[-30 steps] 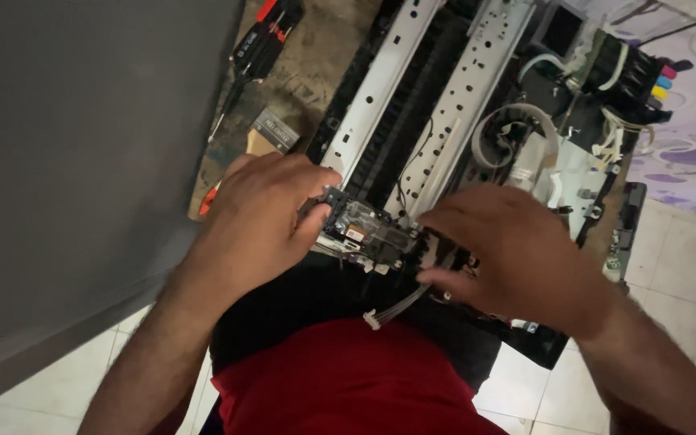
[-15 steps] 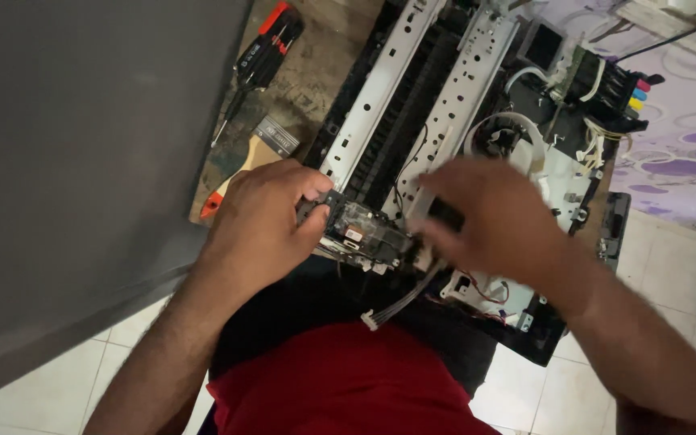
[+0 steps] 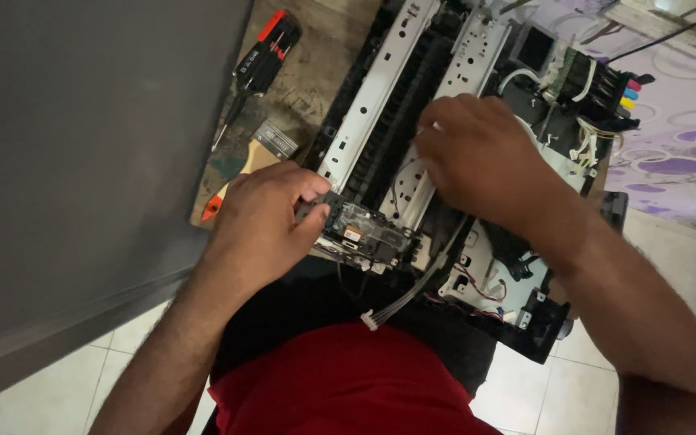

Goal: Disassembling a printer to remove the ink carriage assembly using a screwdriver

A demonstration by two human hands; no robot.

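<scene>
An opened printer chassis (image 3: 380, 97) with white metal rails lies on a worn wooden table. At its near end my left hand (image 3: 263, 221) grips a small black carriage assembly (image 3: 368, 234) with a circuit board on it. My right hand (image 3: 481, 157) rests fingers-down on the right metal rail (image 3: 469, 56), farther up the chassis; whether it pinches anything is hidden. A grey flat ribbon cable (image 3: 412, 290) with a white connector hangs loose from under the carriage toward my red shirt.
A red-and-black screwdriver (image 3: 259, 64) and a small brush (image 3: 263, 149) lie on the table (image 3: 316, 72) left of the printer. Ink cartridges with coloured tabs (image 3: 614, 89) sit at the printer's far right. A grey wall fills the left; white floor tiles lie below.
My right hand has lifted away from the carriage and moved up onto the right metal rail. The ribbon cable now hangs free. My left hand stays on the carriage.
</scene>
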